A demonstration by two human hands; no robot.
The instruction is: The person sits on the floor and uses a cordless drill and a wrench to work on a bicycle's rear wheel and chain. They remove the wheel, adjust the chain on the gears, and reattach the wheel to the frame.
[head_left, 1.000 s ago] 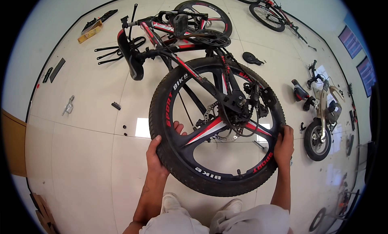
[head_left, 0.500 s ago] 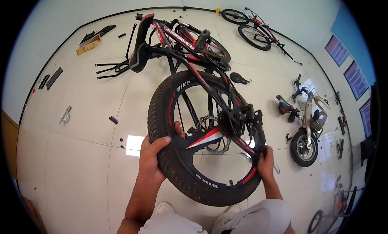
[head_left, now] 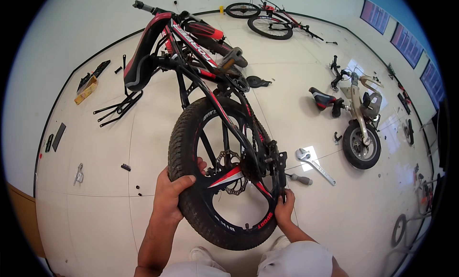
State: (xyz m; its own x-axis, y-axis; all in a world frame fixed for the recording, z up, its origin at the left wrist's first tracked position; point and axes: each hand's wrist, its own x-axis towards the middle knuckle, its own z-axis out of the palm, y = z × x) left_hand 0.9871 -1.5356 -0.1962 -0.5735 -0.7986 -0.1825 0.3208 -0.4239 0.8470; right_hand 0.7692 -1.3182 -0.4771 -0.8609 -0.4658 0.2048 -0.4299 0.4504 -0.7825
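A black bicycle with red and white markings leans before me, its fat-tyred rear wheel (head_left: pixel 202 231) closest to me. My left hand (head_left: pixel 168 195) is wrapped round the tyre's left side, thumb on the outside and fingertips inside the rim. On the right, my right hand (head_left: pixel 285 209) grips the tyre's edge, with part of its fingers hidden behind it. A brake disc (head_left: pixel 228 163) and three-spoke hub show in the wheel's middle. Above it rise the frame (head_left: pixel 196 50) and the black and red saddle (head_left: pixel 143 62). The chain and derailleur (head_left: pixel 268 157) sit at the wheel's right.
An adjustable wrench (head_left: pixel 315 165) and a screwdriver (head_left: pixel 301 179) lie right of the wheel. Farther right is a small folding bike (head_left: pixel 356 109). Another bicycle (head_left: pixel 270 26) lies by the far wall. A rack (head_left: pixel 119 109), a yellow box (head_left: pixel 86 90) and small parts lie left.
The bicycle has shifted left in view and tilted more upright, with both hands still on the wheel. The handlebar grip has come into sight, and the wrench and screwdriver are uncovered.
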